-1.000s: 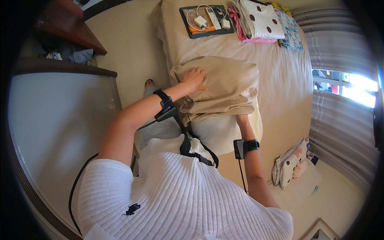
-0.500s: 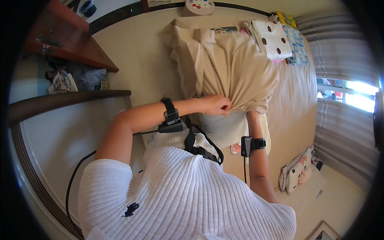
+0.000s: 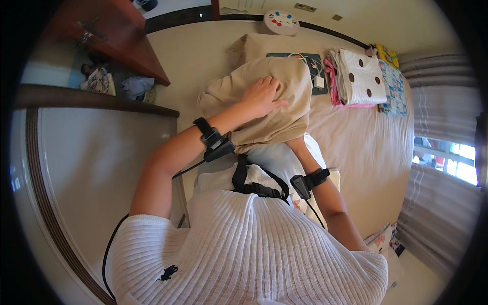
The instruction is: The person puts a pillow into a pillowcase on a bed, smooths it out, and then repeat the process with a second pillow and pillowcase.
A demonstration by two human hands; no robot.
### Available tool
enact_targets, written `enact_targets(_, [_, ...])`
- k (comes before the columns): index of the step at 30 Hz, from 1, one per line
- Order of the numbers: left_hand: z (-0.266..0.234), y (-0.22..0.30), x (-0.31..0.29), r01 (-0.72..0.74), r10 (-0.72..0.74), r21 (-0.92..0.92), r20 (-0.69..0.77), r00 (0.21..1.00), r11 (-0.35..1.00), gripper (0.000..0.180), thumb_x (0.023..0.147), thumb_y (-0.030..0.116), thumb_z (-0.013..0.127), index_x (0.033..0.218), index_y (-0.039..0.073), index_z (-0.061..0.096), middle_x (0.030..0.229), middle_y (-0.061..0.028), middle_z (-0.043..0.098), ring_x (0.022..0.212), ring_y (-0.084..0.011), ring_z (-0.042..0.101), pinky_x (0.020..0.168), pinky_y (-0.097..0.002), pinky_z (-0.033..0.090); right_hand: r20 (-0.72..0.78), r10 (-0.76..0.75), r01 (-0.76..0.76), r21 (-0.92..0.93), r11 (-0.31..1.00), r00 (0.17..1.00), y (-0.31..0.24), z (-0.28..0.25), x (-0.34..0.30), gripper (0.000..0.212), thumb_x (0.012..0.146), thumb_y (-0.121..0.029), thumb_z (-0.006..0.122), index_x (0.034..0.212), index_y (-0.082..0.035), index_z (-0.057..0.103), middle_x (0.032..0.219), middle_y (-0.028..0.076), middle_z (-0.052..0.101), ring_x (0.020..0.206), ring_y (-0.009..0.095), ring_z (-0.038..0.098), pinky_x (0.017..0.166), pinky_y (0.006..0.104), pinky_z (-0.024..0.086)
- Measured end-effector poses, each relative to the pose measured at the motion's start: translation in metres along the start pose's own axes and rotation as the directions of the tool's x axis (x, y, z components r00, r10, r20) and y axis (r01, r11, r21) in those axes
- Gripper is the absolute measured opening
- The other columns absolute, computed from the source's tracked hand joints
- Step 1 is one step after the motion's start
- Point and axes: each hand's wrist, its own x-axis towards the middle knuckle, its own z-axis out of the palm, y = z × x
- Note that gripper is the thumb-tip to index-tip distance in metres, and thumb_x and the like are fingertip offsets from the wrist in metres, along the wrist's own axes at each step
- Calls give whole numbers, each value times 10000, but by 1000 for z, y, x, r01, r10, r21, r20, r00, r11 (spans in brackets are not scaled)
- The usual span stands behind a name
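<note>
A rumpled beige cloth (image 3: 290, 122) is bunched up in front of me, its near edge hanging over white fabric (image 3: 269, 155). On top of it my left hand (image 3: 261, 99) lies open, fingers and thumb apart, palm against the folds. My right hand (image 3: 295, 144) goes in under the near right edge of the same cloth. Only the wrist and the back part of that hand show, so its fingers are hidden. The cloth bulges above them. What the white fabric belongs to, I cannot make out.
Beyond the cloth, a dark green board (image 3: 319, 86) carries a white plug and cable. Folded bedding with brown dots (image 3: 360, 76) lies to its right on the beige bed sheet (image 3: 361, 137). A footboard (image 3: 101, 101) and a brown door (image 3: 127, 46) stand at left.
My left hand has let go of the gathered near edge and moved forward onto the cloth. The cloth has been drawn nearer and left, uncovering the green board and cable. My right hand stays underneath.
</note>
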Motion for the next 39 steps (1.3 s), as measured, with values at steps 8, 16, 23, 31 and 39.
enact_targets(8, [-2,47,-16,-65,129,-153,459,879,986,205,805,226,460,735,36,483,765,-161,535,747,-324,527,641,-396,412,33,-132,126,144,982,991,5,24,10,471,749,-243,574,1169,-72,448,1204,116,450,1116,262,405,943,344,304])
enact_targets(16, [-34,50,12,111,-129,82,262,956,990,315,774,354,532,763,39,542,674,-126,548,645,-280,558,589,-378,434,-67,-287,289,29,957,956,7,30,11,446,723,-219,612,1119,-72,469,1169,105,465,1071,233,433,909,335,339])
enact_targets(23, [2,-8,37,-77,54,481,61,997,873,225,700,222,585,784,22,524,728,-106,564,714,-274,585,633,-374,475,58,-382,386,-94,918,922,-23,48,6,443,782,-221,540,1184,-88,411,1174,78,460,1091,244,409,963,325,280])
enact_targets(31, [19,12,41,74,-65,-10,376,924,997,153,684,201,596,714,54,572,716,-102,596,675,-261,584,585,-368,455,184,-315,270,230,935,931,-20,59,13,392,769,-224,549,1125,-88,455,1173,91,445,1092,230,390,955,335,284])
enact_targets(39, [25,-15,-5,87,110,-489,360,926,868,310,699,345,601,812,57,577,722,-106,605,670,-258,579,615,-355,450,309,-299,353,-135,926,903,-1,49,23,455,752,-245,529,1181,-114,451,1228,94,431,1156,254,360,976,346,265])
